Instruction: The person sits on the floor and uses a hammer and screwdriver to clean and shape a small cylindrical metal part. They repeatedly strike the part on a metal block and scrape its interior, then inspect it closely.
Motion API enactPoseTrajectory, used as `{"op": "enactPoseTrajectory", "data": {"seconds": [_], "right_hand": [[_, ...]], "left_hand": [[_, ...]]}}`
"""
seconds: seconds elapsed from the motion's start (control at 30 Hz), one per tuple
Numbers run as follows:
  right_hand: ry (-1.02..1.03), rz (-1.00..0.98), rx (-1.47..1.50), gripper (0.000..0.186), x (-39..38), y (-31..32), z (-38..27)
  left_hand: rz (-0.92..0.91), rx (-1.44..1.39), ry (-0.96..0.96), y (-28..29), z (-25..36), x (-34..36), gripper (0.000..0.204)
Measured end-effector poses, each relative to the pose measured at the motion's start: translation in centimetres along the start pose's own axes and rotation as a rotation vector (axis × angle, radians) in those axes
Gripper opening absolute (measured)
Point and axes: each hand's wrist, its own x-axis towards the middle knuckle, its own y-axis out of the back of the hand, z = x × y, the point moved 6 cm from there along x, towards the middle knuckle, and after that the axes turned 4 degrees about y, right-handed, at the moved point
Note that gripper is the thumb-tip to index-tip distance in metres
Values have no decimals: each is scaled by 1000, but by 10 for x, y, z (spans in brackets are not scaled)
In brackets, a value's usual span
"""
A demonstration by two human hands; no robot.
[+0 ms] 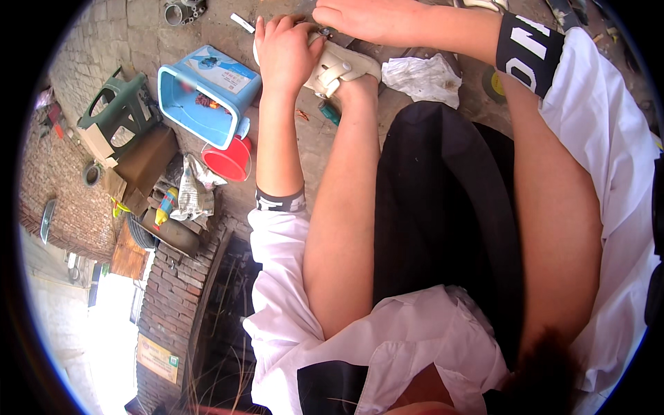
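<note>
the small dark metal-looking piece [324, 32] sits at the far middle, between your two hands and just past your cream shoe [339, 68]. it is mostly hidden, so its full shape can't be told. it looks hard and stiff, probably light enough for fingertips and unlikely to crush; if there is oil on it, it may be slippery. its edge seems the best place to take hold, with thumb and forefinger on opposite sides.

your left hand [285, 54] is back-up beside it, fingers bent and a little apart, thumb toward the piece; you cannot tell from here whether anything is pinched. your right hand [346, 14] reaches in from the right, partly cut off by the far edge, and its grip can't be told either. a crumpled white cloth [422, 77] lies right of the shoe and looks soft and light.

as for writing, your black right cuff [529, 54] carries bold white letters. to the left, the blue tub [243, 102] bears a white-and-blue picture label [218, 71]. nearer, a silver bag [196, 192] shows print too small to read, and a pale yellow sign [158, 358] hangs on the brick wall [166, 294].
</note>
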Motion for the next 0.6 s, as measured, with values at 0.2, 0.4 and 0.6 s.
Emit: {"op": "enactPoseTrajectory", "data": {"seconds": [0.2,0.4,0.6], "right_hand": [[24,-11,-14,17,1,-1,-1],[59,3,-40,15,1,-1,-3],[101,13,-77,14,-1,-1,-4]], "left_hand": [[-23,-4,-5,-2,-2,1,25],[-17,6,-9,-1,-1,1,26],[1,7,-13,-3,-2,1,26]]}}
